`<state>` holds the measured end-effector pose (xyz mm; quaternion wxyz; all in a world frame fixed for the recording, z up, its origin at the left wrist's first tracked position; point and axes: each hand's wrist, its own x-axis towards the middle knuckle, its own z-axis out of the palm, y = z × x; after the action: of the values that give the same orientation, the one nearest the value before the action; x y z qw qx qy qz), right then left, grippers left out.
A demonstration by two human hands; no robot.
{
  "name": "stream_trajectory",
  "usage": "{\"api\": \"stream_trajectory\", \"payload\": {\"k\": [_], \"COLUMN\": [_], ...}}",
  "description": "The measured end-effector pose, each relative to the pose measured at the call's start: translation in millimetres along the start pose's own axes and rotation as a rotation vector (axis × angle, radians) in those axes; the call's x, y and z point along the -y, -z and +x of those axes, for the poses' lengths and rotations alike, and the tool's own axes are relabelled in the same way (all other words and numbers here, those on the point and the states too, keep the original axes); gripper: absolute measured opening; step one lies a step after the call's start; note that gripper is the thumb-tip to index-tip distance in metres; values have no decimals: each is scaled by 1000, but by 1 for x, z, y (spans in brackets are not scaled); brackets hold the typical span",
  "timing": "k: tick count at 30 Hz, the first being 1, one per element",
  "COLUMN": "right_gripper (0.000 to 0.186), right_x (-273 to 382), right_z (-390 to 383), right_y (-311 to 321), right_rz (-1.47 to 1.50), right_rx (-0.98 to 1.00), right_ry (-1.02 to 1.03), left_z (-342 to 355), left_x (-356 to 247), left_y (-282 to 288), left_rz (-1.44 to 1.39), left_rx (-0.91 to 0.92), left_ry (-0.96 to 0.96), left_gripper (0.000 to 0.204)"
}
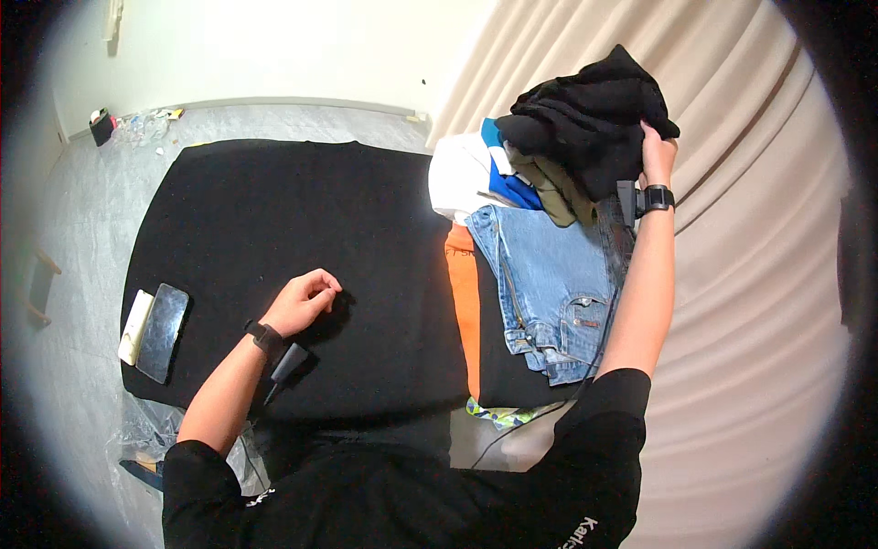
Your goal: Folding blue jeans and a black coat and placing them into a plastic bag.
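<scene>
Black-covered table (pixel 274 210); right hand (pixel 657 157) lifts crumpled black garment (pixel 594 114).

Bright overhead light, fisheye vignette, soft edges

Right hand's fingers (pixel 651 137) behind black garment (pixel 594 114)

Black short sleeves, a dark wristband (pixel 266 337) on each bare forearm
</scene>
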<state>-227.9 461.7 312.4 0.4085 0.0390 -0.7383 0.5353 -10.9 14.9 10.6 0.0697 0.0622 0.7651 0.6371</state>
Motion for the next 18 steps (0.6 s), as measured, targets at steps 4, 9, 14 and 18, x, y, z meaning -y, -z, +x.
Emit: {"api": "stream_trajectory", "payload": {"k": [4,9,14,18], "right_gripper": [38,39,39,39], "right_x": [1,-1,-3,-7], "right_z": [13,23,25,14], "right_y": [24,45,71,91], "right_rz": [69,43,82,135], "right_rx": [2,-72,-66,-151], "right_ry": [-23,-88,-90,-53], "left_z": [2,2,3,3], "left_x": [4,5,11,13], "left_y": [-2,-1,0,0], "left_rz": [-2,30,3,-5], "left_rx": [13,2,22,26], "left_ry": [-22,-35,-39,-67], "left_gripper": [9,9,9,9]}}
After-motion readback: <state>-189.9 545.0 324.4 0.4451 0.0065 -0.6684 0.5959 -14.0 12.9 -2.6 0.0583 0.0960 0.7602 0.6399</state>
